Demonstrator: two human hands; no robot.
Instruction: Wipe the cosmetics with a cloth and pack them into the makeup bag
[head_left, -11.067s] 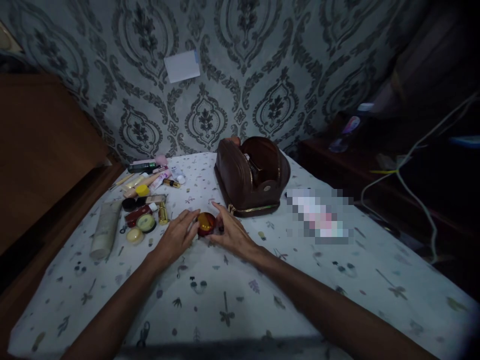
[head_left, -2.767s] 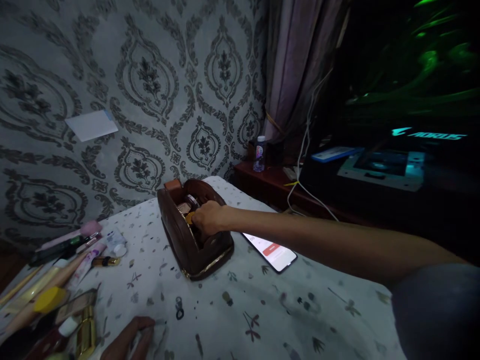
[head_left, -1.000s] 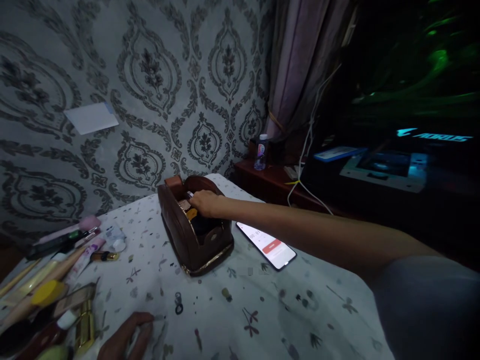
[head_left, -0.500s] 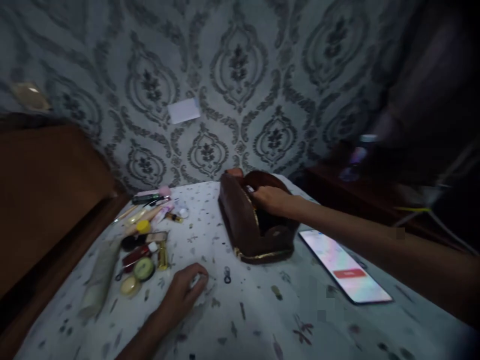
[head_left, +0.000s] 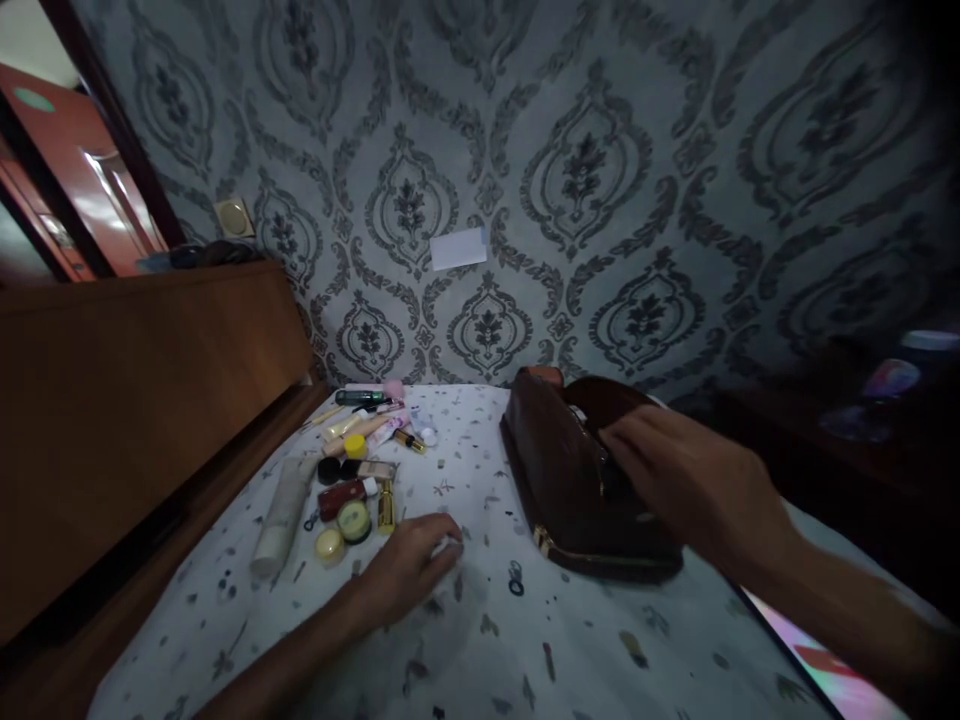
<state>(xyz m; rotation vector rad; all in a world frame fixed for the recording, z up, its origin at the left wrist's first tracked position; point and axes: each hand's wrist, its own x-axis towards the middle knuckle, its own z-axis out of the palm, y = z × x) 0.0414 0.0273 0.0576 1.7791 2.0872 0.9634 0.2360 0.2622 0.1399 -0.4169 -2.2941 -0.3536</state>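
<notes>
A dark brown zip-up toiletry bag sits unzipped on a patterned white sheet. My right hand is at its opening, fingers drawn together and pointing inward. The hand blocks part of the opening, and what the fingertips hold, if anything, cannot be made out. My left hand rests on the sheet, fingers loosely bent, thumb apart and nothing visible between them. Close to it lie a gold tube, a round green-topped jar, a small cream-coloured jar and a dark red bottle.
More cosmetics lie farther left, among them a large pale squeeze tube, a yellow-capped item and a dark green tube. A lit phone is partly under my right forearm. A wooden headboard borders the left; a bottle stands right.
The view has swung right-to-left, so everything sits farther right. My right hand has drawn back out from deeper in the bag to its opening. My left hand stays on the sheet.
</notes>
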